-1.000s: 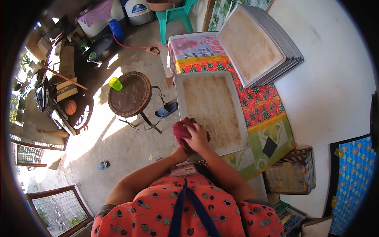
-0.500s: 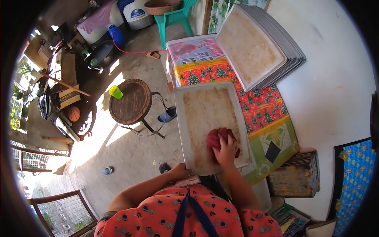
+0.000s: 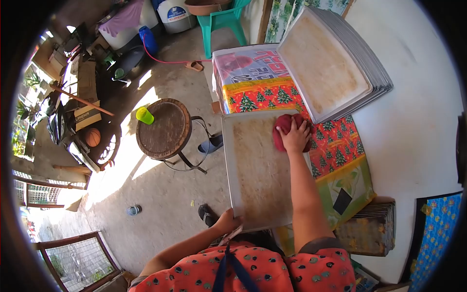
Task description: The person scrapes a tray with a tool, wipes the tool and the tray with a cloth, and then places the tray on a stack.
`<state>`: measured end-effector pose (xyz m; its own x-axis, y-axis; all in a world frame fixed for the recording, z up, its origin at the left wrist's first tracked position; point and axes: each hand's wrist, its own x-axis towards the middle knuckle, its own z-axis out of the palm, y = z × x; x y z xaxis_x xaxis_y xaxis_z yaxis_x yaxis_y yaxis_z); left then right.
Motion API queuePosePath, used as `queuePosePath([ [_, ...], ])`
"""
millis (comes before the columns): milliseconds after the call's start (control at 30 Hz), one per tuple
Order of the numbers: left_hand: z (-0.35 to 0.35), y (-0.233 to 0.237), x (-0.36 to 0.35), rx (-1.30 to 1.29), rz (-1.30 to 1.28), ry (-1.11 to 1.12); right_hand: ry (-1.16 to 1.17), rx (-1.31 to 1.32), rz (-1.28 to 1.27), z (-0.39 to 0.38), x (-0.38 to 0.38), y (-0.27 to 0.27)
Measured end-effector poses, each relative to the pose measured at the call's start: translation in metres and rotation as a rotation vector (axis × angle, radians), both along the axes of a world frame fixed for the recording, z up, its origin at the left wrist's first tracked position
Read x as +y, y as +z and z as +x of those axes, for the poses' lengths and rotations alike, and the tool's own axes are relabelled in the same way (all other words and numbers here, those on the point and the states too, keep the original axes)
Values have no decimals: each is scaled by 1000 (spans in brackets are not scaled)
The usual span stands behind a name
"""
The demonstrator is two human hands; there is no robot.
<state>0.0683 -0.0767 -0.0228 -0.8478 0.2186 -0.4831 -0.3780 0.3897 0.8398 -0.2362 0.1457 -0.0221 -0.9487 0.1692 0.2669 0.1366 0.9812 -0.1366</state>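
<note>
A flat baking tray (image 3: 260,170) with brown stains lies in front of me, partly over the covered table. My left hand (image 3: 227,222) grips its near left corner, the fingers partly hidden by the edge. At the tray's far right corner, my right hand (image 3: 295,137) is closed over a bunched dark red cloth (image 3: 280,129) and presses it on the surface. Beyond it, a thick stack of similar trays (image 3: 326,63) leans toward the white wall.
A Christmas-tree patterned cover (image 3: 335,146) lies on the table. Left of it stands a round wooden stool (image 3: 164,129) with a yellow-green cup (image 3: 144,115). More dark trays (image 3: 367,231) stand at the lower right. A green chair (image 3: 221,27) is at the back.
My right hand has slid the red cloth from the tray's near right part up to its far right corner. My left hand keeps its grip on the near left corner.
</note>
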Motion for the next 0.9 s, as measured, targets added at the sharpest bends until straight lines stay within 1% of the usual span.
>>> queuePosePath([
  [33, 3, -2, -1, -14, 16, 16, -5, 1, -10, -17, -2, 1],
  [67, 4, -20, -5, -77, -15, -79, 13, 8, -19, -32, -6, 1],
  [133, 4, -26, -7, -33, 32, -83, 56, 20, -34, -53, -20, 6],
  [200, 5, -27, -8, -8, 47, -86, 172, 20, -89, -54, -44, 4],
  [233, 4, -24, -8, -3, 43, -88, 223, 20, -112, -52, -58, 2],
  [267, 2, -21, -6, 1, 41, -94, 348, 103, -167, -42, -78, -4],
  [333, 2, -24, -5, -46, 21, -94, 507, 169, -212, -5, -131, -7],
  [367, 2, -28, -5, -67, 7, -92, 600, 143, -269, 17, -158, -7],
  [400, 3, -33, -4, -78, -18, -75, 714, 46, -368, 41, -183, 2],
  [433, 6, -39, -3, -88, -46, -58, 828, -157, -444, 68, -199, 24],
  [467, 9, -44, -2, -97, -75, -44, 939, -269, -709, 91, -219, 18],
  [500, 11, -46, 0, -20, -61, -13, 1039, -379, -976, 108, -233, 9],
  [567, 11, -49, 1, 134, -28, 40, 958, -588, -1468, 127, -241, -5],
  [600, 10, -42, -1, 43, -114, 23, 919, -518, -1429, 129, -229, 17],
  [667, 10, -34, -3, -19, -162, 2, 826, -421, -1310, 113, -189, 57],
  [700, 6, -27, -4, -45, -184, -13, 803, -334, -1134, 91, -165, 65],
  [733, -1, -5, -5, 0, -97, -30, 727, -179, -980, 69, -137, 71],
  [767, -2, -2, -5, 18, -89, -34, 573, -149, -1076, 47, -112, 77],
  [800, -3, 0, -5, 37, -84, -35, 451, -25, -997, 21, -86, 71],
  [833, -2, 1, -5, 51, -79, -37, 332, -36, -774, -2, -59, 72],
  [900, -5, 10, -7, 14, -66, -43, 33, 15, -379, -37, -31, 35],
])
